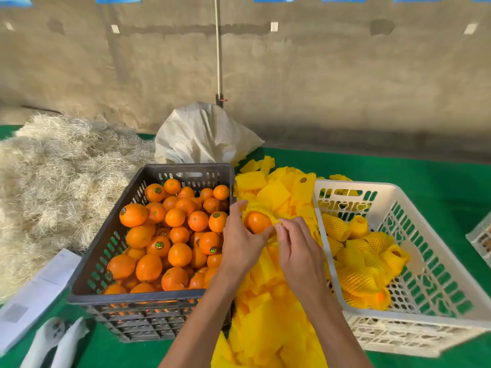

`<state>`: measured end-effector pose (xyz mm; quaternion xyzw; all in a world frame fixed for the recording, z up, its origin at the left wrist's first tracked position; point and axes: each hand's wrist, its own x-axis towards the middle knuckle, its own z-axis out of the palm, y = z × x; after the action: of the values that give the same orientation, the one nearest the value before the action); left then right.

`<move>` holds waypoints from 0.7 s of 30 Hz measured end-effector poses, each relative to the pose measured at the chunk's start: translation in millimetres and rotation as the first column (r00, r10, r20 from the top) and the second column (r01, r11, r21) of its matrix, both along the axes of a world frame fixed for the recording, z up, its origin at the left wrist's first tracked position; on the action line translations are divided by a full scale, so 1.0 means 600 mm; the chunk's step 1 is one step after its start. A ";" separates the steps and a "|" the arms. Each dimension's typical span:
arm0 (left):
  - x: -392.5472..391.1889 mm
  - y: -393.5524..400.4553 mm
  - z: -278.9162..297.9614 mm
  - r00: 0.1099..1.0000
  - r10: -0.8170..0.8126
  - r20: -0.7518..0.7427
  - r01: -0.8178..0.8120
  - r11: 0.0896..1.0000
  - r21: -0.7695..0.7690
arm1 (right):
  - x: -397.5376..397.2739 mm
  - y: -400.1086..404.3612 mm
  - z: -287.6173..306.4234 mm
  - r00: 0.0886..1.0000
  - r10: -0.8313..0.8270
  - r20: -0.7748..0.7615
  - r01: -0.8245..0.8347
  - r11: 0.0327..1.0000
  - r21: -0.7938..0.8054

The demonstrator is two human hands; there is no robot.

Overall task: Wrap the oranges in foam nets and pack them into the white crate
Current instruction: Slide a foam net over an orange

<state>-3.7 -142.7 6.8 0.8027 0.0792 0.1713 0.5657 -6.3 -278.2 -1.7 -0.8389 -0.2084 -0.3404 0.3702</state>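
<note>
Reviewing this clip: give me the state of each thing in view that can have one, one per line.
Orange: in hand, net partly on.
Left hand: grips the orange.
Right hand: pinches the net's edge.
Grey crate: full of bare oranges.
White crate: partly filled with netted oranges.
Foam nets: loose heap between crates.
White sack: slumped, crumpled.

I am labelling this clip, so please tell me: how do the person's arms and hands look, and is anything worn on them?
Both hands, left and right, are bare: no gloves, rings, watch or bracelet visible. Both forearms are also bare as far as the frame's bottom edge; no sleeve shows.
</note>
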 end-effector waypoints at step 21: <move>0.079 -0.289 -0.011 0.857 -0.464 -0.223 0.320 0.820 -0.475 | 0.026 -0.243 -0.048 0.819 -0.200 -0.538 0.365 0.905 0.218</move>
<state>43.4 -316.3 -0.1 0.6767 0.0381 -0.1080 0.7273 9.0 -424.2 -30.3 -0.8508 0.0801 -0.1899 0.4834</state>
